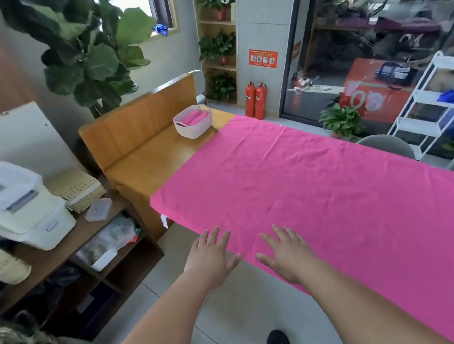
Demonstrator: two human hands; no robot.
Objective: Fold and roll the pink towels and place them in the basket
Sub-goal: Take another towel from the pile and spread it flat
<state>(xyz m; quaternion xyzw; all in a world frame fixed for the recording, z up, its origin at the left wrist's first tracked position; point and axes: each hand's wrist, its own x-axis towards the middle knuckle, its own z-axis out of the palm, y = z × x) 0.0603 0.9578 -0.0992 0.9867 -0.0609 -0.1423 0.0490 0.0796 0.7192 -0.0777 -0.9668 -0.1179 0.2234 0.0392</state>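
Our left grip (213, 256) and right grip (288, 256) hover, fingers spread apart, over the pink towel (315, 181); basket (193, 128) sits back on the counter (150, 161).

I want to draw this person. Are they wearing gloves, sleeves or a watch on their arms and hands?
No. The left hand and right hand are bare, with no gloves, rings or watch showing. The left forearm and right forearm are bare too; no sleeve comes into view.
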